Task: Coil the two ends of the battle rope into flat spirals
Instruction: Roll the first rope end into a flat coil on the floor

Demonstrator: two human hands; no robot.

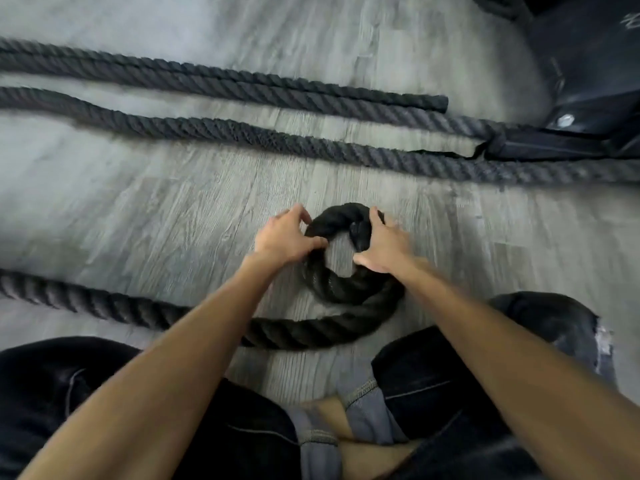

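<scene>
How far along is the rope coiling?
Barely begun. Done: one loose loop formed at the near end. In hand: left hand and right hand grip that loop's sides, shaping it. Left: winding the long tail around it, then the far end, lying straight and uncoiled.

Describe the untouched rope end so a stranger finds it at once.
On the grey floor, look past the coil to the straight rope lengths. One stops short of the dark rack base; its blunt tip is the only free end there.
</scene>
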